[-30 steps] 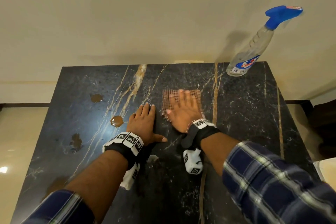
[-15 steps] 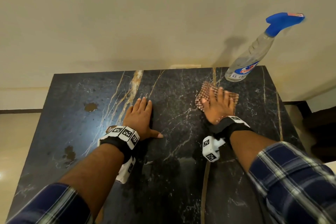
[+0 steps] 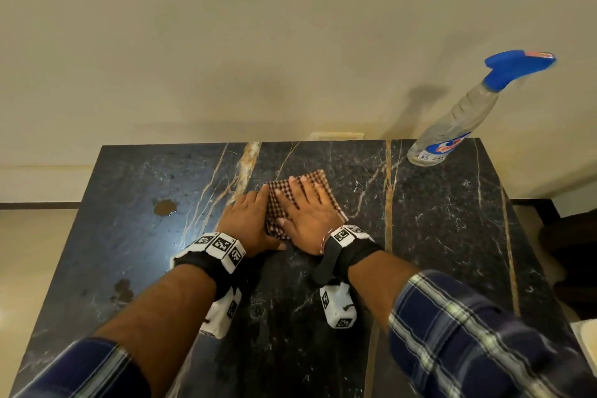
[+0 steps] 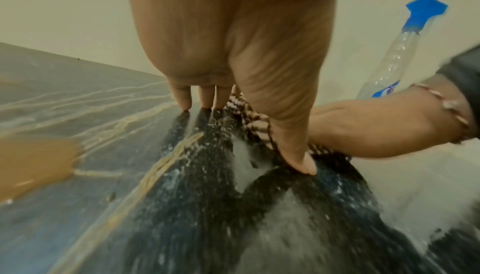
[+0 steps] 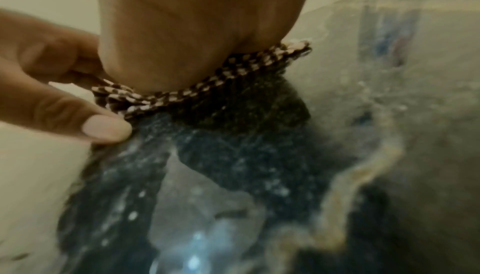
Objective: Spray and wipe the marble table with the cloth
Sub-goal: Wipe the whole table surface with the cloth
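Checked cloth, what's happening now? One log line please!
right hand flat on brown-checked cloth | left hand flat on black marble table, beside cloth

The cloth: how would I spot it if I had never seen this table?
Find the dark marble table against the pale wall. Near its middle, two hands lie side by side; the cloth is the small brown-and-white checked square pressed flat under the right hand. Nothing else on the table is patterned fabric.
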